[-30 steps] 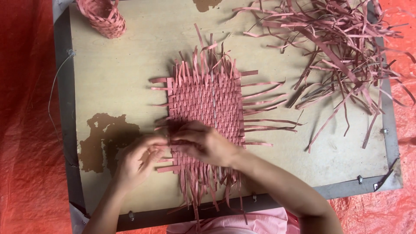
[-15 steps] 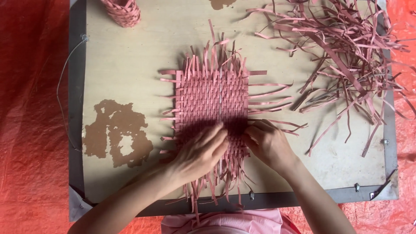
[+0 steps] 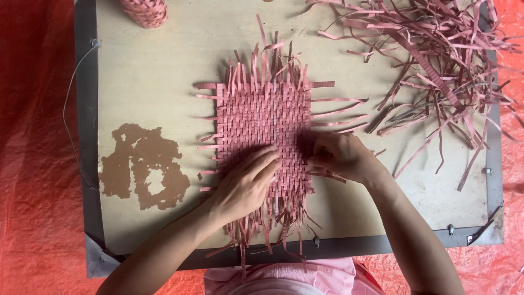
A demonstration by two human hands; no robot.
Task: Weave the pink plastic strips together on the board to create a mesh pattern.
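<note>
A flat woven mat of pink strips lies in the middle of a wooden board, with loose strip ends sticking out on all sides. My left hand rests palm down on the mat's near part, fingers spread and pressing it flat. My right hand is at the mat's right edge, its fingers pinched on a pink strip end that sticks out of the weave.
A big loose pile of pink strips covers the board's far right. A small woven pink basket stands at the far left edge. A brown patch of peeled surface marks the board's left. Orange sheeting surrounds the board.
My left hand has moved from the mat's left edge onto its near middle. My right hand has shifted from the middle to the right edge. The view has shifted slightly.
</note>
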